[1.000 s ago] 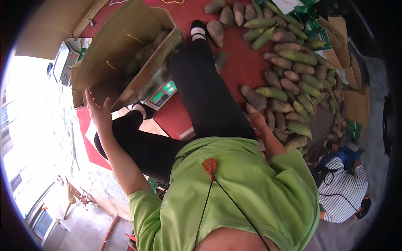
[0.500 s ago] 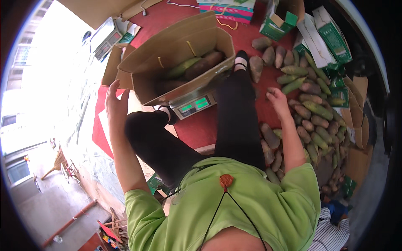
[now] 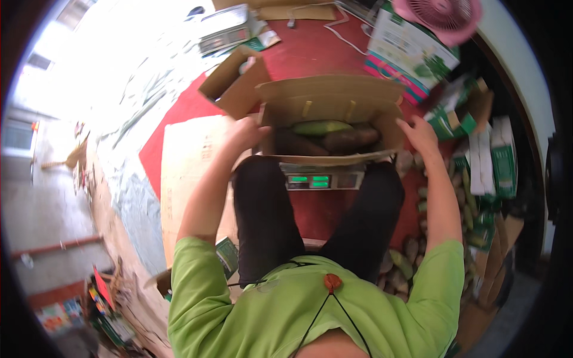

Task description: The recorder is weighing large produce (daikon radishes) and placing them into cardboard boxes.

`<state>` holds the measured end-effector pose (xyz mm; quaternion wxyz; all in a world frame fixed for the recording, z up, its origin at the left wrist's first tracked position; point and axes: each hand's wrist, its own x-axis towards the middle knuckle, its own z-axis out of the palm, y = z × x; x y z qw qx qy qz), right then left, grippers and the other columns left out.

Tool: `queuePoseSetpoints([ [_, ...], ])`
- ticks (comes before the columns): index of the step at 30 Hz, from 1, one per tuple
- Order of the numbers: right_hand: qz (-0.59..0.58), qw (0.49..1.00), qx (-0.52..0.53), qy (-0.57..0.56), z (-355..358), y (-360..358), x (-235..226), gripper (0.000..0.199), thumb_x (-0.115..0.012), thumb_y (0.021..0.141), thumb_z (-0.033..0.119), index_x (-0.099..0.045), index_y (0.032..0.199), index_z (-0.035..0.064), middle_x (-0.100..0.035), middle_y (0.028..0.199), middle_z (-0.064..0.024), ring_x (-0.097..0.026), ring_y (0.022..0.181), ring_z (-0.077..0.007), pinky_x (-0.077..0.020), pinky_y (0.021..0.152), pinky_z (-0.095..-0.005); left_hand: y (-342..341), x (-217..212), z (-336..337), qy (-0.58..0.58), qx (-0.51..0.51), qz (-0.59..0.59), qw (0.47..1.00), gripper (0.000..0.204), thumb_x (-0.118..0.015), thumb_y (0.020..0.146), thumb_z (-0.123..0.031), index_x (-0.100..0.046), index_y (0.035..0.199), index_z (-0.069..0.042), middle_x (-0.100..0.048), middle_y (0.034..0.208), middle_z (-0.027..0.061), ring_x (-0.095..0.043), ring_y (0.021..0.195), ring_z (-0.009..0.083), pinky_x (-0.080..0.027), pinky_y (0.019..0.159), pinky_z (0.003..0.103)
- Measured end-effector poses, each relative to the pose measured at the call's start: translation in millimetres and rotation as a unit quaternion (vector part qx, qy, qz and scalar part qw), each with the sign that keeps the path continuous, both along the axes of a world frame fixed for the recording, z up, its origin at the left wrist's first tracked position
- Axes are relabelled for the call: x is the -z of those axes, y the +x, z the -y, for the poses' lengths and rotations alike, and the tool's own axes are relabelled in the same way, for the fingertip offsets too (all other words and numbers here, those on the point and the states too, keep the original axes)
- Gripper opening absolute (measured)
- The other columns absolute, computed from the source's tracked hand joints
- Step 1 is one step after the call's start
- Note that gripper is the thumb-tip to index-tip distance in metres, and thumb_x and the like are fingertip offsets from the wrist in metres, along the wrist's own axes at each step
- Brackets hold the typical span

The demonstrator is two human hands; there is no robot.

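An open cardboard box (image 3: pixel 331 89) stands between my knees on a digital scale (image 3: pixel 349 181) with lit green readouts. Inside lie a long green root vegetable (image 3: pixel 322 127) and several thick brownish ones (image 3: pixel 352 138). My left hand (image 3: pixel 243 135) is at the box's left end, its fingers curled on the rim, slightly blurred. At the opposite end my right hand (image 3: pixel 421 135) has thumb and fingers at the right rim, seemingly gripping it. The far flap stands raised, with two short yellow cord loops on it.
A heap of brown and green root vegetables (image 3: pixel 412 256) lies at my right, beside green-and-white cartons (image 3: pixel 503 155). A smaller open box (image 3: pixel 236 80) and another scale (image 3: pixel 224 30) stand far left. Flat cardboard (image 3: pixel 191 179) lies left. Far right are a printed carton (image 3: pixel 406 45) and pink fan (image 3: pixel 444 18).
My view has turned right, and the box appears more squarely in front of me. Both hands, apart from it before, have come to its two ends.
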<state>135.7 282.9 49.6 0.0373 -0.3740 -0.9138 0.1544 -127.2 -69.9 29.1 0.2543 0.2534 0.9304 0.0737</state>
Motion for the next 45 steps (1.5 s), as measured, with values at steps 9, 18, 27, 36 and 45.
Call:
queuePoseSetpoints([
  [9,0.081,0.995,-0.053,-0.026,-28.0,-23.1,30.9,0.038,-0.058,0.079,0.037,-0.064,0.098,0.0053,-0.061,0.094,-0.0238,-0.057,0.092,-0.0401,-0.0448,0.078,-0.0459,15.0,-27.9,3.8,0.004,-0.024,0.009,1.000,0.040,-0.059,0.079,-0.039,-0.065,0.100,-0.005,-0.064,0.103,0.0148,-0.061,0.099,0.0283,-0.048,0.084,0.038],
  [18,0.090,0.987,-0.099,0.093,-19.4,-61.7,-2.0,0.031,-0.057,0.076,0.028,-0.065,0.089,0.0008,-0.060,0.085,-0.0256,-0.057,0.086,-0.0429,-0.0449,0.074,-0.0462,-17.2,13.1,30.6,0.094,-0.070,0.006,0.993,0.029,-0.055,0.074,-0.026,-0.069,0.089,-0.006,-0.066,0.093,0.0162,-0.063,0.090,0.0307,-0.049,0.081,0.039],
  [27,0.088,0.970,-0.178,0.140,76.0,-157.0,-92.9,0.032,-0.054,0.080,0.032,-0.061,0.081,0.0007,-0.059,0.081,-0.0236,-0.056,0.083,-0.0426,-0.0428,0.069,-0.0476,-53.2,4.2,136.3,0.167,-0.159,-0.037,0.972,0.030,-0.059,0.077,-0.031,-0.068,0.090,-0.005,-0.066,0.085,0.0158,-0.063,0.081,0.0293,-0.049,0.076,0.038],
  [36,-0.032,0.938,-0.340,0.056,232.8,-235.0,-72.4,0.029,-0.056,0.080,0.032,-0.063,0.086,0.0048,-0.061,0.083,-0.0213,-0.058,0.083,-0.0382,-0.0441,0.070,-0.0462,-36.3,-22.1,333.5,0.088,-0.239,-0.157,0.954,0.031,-0.056,0.083,-0.034,-0.067,0.092,-0.007,-0.065,0.091,0.0161,-0.061,0.089,0.0313,-0.047,0.080,0.041],
  [45,0.028,0.897,-0.441,0.007,451.7,-232.3,10.1,0.027,-0.060,0.077,0.034,-0.065,0.080,0.0070,-0.064,0.087,-0.0152,-0.061,0.085,-0.0322,-0.0495,0.072,-0.0438,44.8,3.5,551.0,-0.084,-0.361,-0.151,0.917,0.027,-0.059,0.080,-0.032,-0.067,0.089,-0.008,-0.063,0.092,0.0188,-0.060,0.088,0.0359,-0.047,0.075,0.045],
])
